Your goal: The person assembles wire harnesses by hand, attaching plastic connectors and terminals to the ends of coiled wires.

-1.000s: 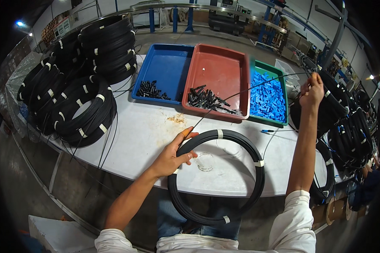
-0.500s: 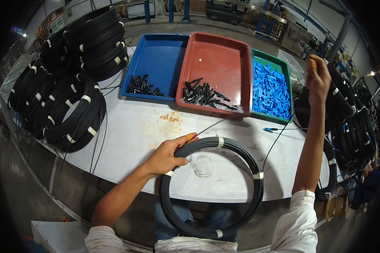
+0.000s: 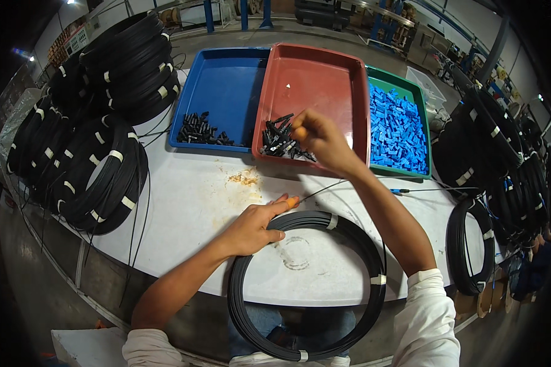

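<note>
My left hand (image 3: 251,229) grips the upper left side of a black cable coil (image 3: 236,293), thumb on the inside of the ring. Pale tape bands bind the coil, which overhangs the table's near edge in front of me. A loose cable end runs from near the left fingertips toward the red tray. My right hand (image 3: 324,144) is over the near part of the red tray (image 3: 318,79), its fingers pinched together beside the black connector parts (image 3: 277,136). Orange coverings show on fingertips of both hands. Whatever the right fingers hold, if anything, cannot be made out.
Left of the red tray is a blue tray (image 3: 232,79) with small black pieces; to its right, a green tray (image 3: 404,85) holds blue clips (image 3: 398,134). Taped cable coils (image 3: 128,67) pile up at left and right. A blue-tipped cable (image 3: 400,191) lies on the white table (image 3: 190,214).
My right hand has swung from the raised far right leftward and down to the red tray. The left hand keeps its hold on the coil, which has shifted slightly nearer to me.
</note>
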Demonstrator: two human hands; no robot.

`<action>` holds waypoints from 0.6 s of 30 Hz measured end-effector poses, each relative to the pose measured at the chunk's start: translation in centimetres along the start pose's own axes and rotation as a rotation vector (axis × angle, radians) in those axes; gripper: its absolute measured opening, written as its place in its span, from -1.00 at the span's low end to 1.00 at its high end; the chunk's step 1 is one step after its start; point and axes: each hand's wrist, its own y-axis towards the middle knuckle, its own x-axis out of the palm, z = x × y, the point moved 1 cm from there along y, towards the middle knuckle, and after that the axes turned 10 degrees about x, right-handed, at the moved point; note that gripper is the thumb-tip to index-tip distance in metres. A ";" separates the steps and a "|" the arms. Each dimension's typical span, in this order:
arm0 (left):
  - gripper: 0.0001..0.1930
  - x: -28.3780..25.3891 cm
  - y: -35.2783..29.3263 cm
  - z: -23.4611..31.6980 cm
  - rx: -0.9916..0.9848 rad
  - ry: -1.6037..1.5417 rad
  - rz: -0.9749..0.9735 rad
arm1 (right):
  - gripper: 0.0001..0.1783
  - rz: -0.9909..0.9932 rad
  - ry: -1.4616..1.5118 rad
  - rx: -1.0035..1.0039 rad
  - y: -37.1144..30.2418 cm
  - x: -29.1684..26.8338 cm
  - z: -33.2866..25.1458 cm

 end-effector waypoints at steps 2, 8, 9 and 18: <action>-0.26 -0.7 0.5 -0.3 0.219 0.243 -0.057 | -0.82 -0.149 -0.101 -0.145 -0.2 1.9 1.4; -0.46 -3.3 4.1 0.3 -0.002 0.176 -0.289 | -0.81 -0.092 -0.531 -0.187 -2.5 4.4 0.4; -0.51 -3.7 4.5 -0.1 0.049 0.246 -0.335 | -0.81 -0.089 -0.585 -0.174 -2.5 4.4 0.4; -0.43 -4.6 2.4 1.4 0.212 0.735 -0.186 | -0.78 -0.079 -0.554 -0.266 -2.5 4.5 0.8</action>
